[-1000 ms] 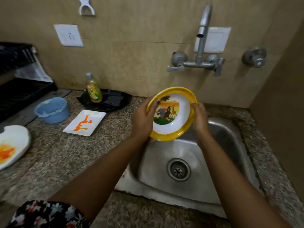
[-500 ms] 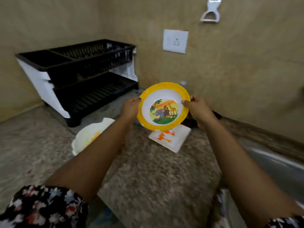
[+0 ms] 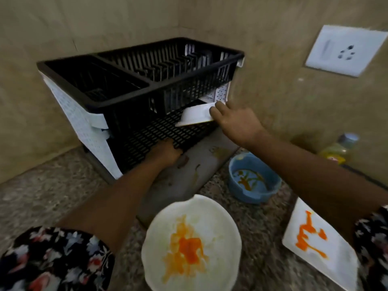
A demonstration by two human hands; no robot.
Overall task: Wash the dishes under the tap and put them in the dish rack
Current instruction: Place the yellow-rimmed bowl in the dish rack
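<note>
Furthest left I see the dish rack (image 3: 134, 95), black with white side panels, two tiers, standing in the corner on the counter (image 3: 42, 196); its upper tier holds nothing that I can make out. My left hand (image 3: 165, 153) rests at the front edge of the lower shelf, fingers curled over that edge; I cannot tell how firmly they grip. Further right on that lower shelf lies the bowl (image 3: 196, 117), upside down with its white underside up and tilted, its left rim on the grid; my right hand (image 3: 235, 120) reaches in from the right, fingertips and thumb on the bowl's right rim; whether it pinches or only touches the rim is too blurred to tell. Nearer me, a round white plate (image 3: 191, 244) smeared orange; beside it a blue bowl (image 3: 254, 181) with brown streaks; then a square white plate (image 3: 319, 244) with an orange smear; behind, a yellow bottle (image 3: 338, 151); a wall socket (image 3: 346, 50) above.
</note>
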